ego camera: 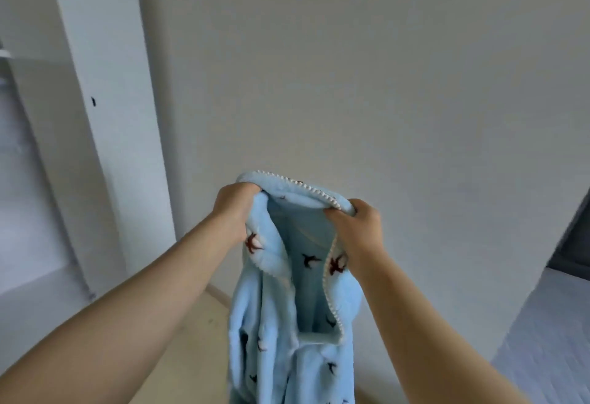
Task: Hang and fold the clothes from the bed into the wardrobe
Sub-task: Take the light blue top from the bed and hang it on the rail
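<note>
The robe, pale blue fleece dotted with small birds, hangs in mid-air by its collar. The left grip is curled tight round one end of the collar. The right grip pinches the other end, fingers folded over the stitched edge. Between the grips the collar sags open. Below them the cloth drops straight down and out of view, so I cannot tell whether the hem touches the floor.

The fleece looks thick and probably heavy. If one grip lets go to fetch a hanger (none shows here), the whole weight would swing onto the other, and a mere pinch could slip. The wardrobe stands well left of the left grip and the bed lies right of the right grip. On the way across, the low hem could drag or get trodden on. The front gapes below the right grip, and a sleeve twisted inside would make the robe hang crooked.
</note>
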Demonstrator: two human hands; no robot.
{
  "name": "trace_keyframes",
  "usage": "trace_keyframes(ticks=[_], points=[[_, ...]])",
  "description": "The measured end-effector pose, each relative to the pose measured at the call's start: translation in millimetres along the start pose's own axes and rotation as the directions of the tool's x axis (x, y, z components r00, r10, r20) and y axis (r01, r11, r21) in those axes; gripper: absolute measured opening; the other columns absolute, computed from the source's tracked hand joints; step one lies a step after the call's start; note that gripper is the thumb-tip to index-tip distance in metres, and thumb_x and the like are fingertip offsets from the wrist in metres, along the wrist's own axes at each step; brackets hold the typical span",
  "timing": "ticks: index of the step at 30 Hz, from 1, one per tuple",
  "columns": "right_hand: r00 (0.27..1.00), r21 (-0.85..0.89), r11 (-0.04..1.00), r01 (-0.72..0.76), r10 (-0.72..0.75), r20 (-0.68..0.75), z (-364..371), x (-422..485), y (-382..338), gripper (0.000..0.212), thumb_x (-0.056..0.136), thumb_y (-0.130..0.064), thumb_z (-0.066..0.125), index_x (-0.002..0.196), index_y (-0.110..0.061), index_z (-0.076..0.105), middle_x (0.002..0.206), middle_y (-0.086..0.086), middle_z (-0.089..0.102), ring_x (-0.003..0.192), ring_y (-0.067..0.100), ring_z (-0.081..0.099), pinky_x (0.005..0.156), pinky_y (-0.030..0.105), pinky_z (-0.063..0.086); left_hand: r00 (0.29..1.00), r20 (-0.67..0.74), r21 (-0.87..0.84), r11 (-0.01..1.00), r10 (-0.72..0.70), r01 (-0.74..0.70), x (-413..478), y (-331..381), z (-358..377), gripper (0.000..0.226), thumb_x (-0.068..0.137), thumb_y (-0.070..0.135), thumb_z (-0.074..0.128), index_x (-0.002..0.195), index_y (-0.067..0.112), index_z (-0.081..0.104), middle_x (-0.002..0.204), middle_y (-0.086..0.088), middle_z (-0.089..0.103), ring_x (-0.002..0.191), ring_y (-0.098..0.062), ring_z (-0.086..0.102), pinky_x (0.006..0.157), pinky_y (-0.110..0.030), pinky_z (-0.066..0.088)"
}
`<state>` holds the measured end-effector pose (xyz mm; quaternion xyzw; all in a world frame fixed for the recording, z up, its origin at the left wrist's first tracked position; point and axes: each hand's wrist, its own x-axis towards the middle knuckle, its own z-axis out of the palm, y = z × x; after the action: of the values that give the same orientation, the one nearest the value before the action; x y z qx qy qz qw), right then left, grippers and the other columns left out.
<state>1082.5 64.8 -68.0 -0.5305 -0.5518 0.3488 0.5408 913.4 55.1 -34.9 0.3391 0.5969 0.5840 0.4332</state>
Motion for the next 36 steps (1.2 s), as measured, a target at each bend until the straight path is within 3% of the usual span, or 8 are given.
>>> trace_keyframes(ticks=[5,8,12,17,20,24,30,36], points=[[0.992,0.118,0.992,-0.052,0.037,0.123,123,-4,-19,0.017,0.082,-0.011,0.059,0.068,-0.017,0.053,0.058,-0.003,0.049,0.051,0.012,0.044,0.044,0.02,0.036,0.998,0.02,0.025,0.998,-0.06,0.059,38,4,-130,0.032,0.075,0.017,0.071,0.104,0.005,0.065,0.099,-0.015,0.066,0.09,-0.031,0.062,0.083,-0.036,0.05],[0.967,0.163,0.982,-0.096,0.053,0.248,197,-15,-32,0.015,0.084,-0.012,0.06,0.07,-0.015,0.057,0.059,-0.001,0.054,0.049,0.012,0.053,0.041,0.018,0.04,0.998,-0.023,0.028,0.998,-0.06,0.061,56,3,-203,0.028,0.082,0.019,0.068,0.105,0.003,0.063,0.089,-0.014,0.066,0.077,-0.026,0.061,0.068,-0.03,0.048],[0.878,0.216,0.965,-0.147,0.027,0.478,298,-34,-51,0.013,0.084,-0.01,0.063,0.071,-0.009,0.063,0.066,0.006,0.064,0.058,0.018,0.059,0.052,0.024,0.048,0.974,-0.214,0.027,0.996,-0.079,0.086,82,6,-309,0.027,0.089,0.024,0.06,0.108,0.005,0.06,0.094,-0.016,0.062,0.081,-0.026,0.057,0.072,-0.03,0.044],[0.752,0.215,0.946,-0.241,0.042,0.657,401,-55,-69,0.01,0.086,-0.011,0.063,0.076,-0.008,0.065,0.055,-0.002,0.069,0.048,0.011,0.065,0.044,0.019,0.049,0.94,-0.325,-0.059,0.994,-0.107,0.092,92,2,-401,0.014,0.091,0.021,0.057,0.087,0.007,0.059,0.076,-0.008,0.059,0.063,-0.019,0.057,0.055,-0.024,0.049],[0.67,0.197,0.945,-0.259,0.029,0.742,467,-72,-77,0.009,0.085,-0.014,0.065,0.076,-0.014,0.065,0.055,-0.004,0.069,0.048,0.01,0.065,0.044,0.018,0.05,0.89,-0.437,-0.188,0.981,-0.128,0.048,87,-4,-455,0.022,0.088,0.023,0.06,0.096,0.004,0.063,0.085,-0.014,0.061,0.075,-0.023,0.057,0.069,-0.031,0.049],[0.56,0.178,0.944,-0.28,0.01,0.828,547,-100,-83,0.012,0.085,-0.015,0.065,0.074,-0.017,0.065,0.058,-0.002,0.069,0.05,0.01,0.065,0.045,0.018,0.05,0.791,-0.592,-0.306,0.951,-0.156,-0.042,82,-11,-513,0.025,0.09,0.027,0.057,0.075,0.007,0.06,0.069,-0.01,0.058,0.062,-0.018,0.054,0.053,-0.025,0.049],[0.382,0.131,0.959,-0.25,-0.027,0.924,655,-117,-94,0.007,0.086,-0.018,0.064,0.08,-0.022,0.062,0.084,0.006,0.069,0.083,0.024,0.065,0.076,0.036,0.056,0.644,-0.751,-0.346,0.918,-0.146,-0.195,100,-2,-592,0.026,0.09,0.025,0.048,0.078,0.006,0.059,0.067,-0.009,0.058,0.062,-0.021,0.054,0.058,-0.031,0.045],[0.222,0.141,0.977,-0.162,-0.103,0.969,765,-99,-123,0.004,0.087,-0.021,0.061,0.084,-0.021,0.059,0.08,0.001,0.061,0.074,0.013,0.056,0.058,0.02,0.042,0.518,-0.844,-0.312,0.912,-0.138,-0.266,156,26,-662,0.026,0.087,0.031,0.051,0.075,0.01,0.06,0.049,-0.005,0.063,0.062,-0.022,0.055,0.053,-0.03,0.041]])
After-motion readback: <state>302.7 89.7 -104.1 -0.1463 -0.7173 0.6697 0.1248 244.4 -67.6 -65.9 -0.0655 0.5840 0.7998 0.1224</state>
